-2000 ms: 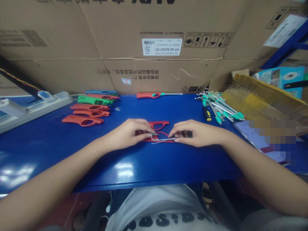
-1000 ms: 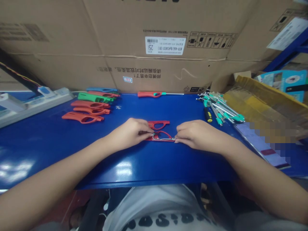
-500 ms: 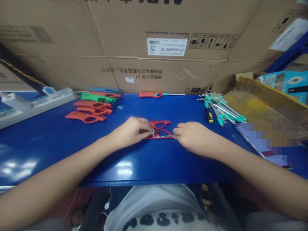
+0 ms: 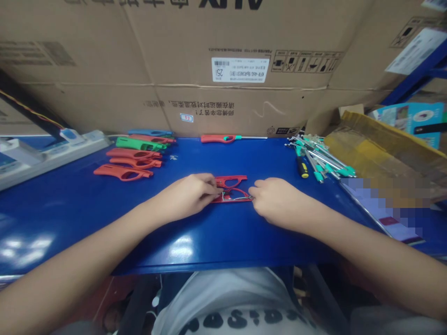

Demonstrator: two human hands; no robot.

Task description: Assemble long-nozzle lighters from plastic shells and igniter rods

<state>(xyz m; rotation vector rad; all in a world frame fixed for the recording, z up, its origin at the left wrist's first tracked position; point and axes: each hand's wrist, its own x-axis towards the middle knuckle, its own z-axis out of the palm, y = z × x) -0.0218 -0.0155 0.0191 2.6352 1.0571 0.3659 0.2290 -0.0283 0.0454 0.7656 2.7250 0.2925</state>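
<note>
Two red lighter shell halves lie flat on the blue table in front of me. The far half (image 4: 233,179) is partly hidden by my left hand. Inside the near half (image 4: 240,200) runs a thin white wire (image 4: 233,198) along its open inner side. My left hand (image 4: 191,195) is closed in a pinch over the left part of the near half; what its fingertips hold is too small to make out. At the near half's right end, my right hand (image 4: 279,202) has closed its fingers on the tip, beside a small metallic bit.
Red, green and blue lighter shells (image 4: 124,172) lie at the left, near a white power strip (image 4: 87,144). An orange-red lighter (image 4: 213,138) with a metal rod lies at the back. Rod assemblies (image 4: 326,160), a yellow-black screwdriver (image 4: 303,168) and a phone-like device (image 4: 380,209) are at right.
My left fingers have shifted slightly over the near shell half, and my right hand has moved a little left. The view has tilted slightly; the shells stay in place.
</note>
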